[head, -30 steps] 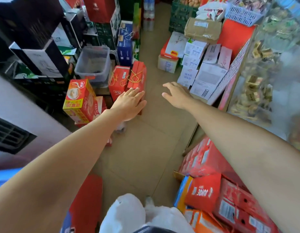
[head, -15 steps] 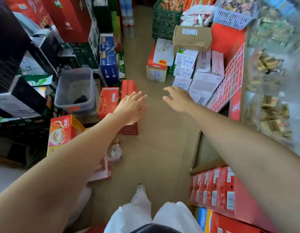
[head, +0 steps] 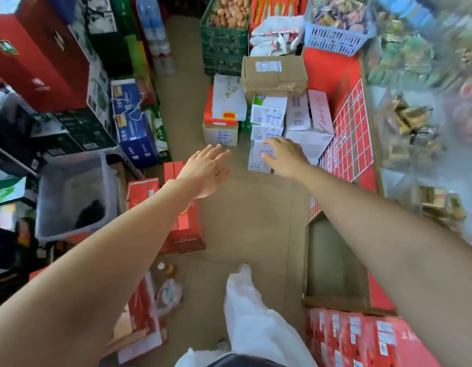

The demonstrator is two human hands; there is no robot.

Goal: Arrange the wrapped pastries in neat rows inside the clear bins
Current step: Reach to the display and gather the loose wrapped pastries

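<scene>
Step in hand, as judged: approach. No pastry is picked up yet.

Landmark: red wire grid panel, leaning at the aisle's right side.

- Left hand: well left of the grid, above the floor tiles. The fingers are straight and close together, and it holds nothing.
- Right hand: just left of the grid, overlapping a stack of white cartons in view. The fingers are relaxed and spread, and it is empty. I cannot tell whether it touches the cartons.
- Wrapped pastries: gold packets to the right of the grid, behind the wall of the clear bins. They look jumbled rather than in rows, though this region is blurred. A second cluster lies lower, also right of the grid.

Progress, as judged: arranging has not started, and both hands are well apart from the bins.

Next move calls for turning right past the grid, reaching over a bin rim and pinching one packet at a time. Wrappers likely slippery and pastries soft, so a light grip is needed.
</scene>
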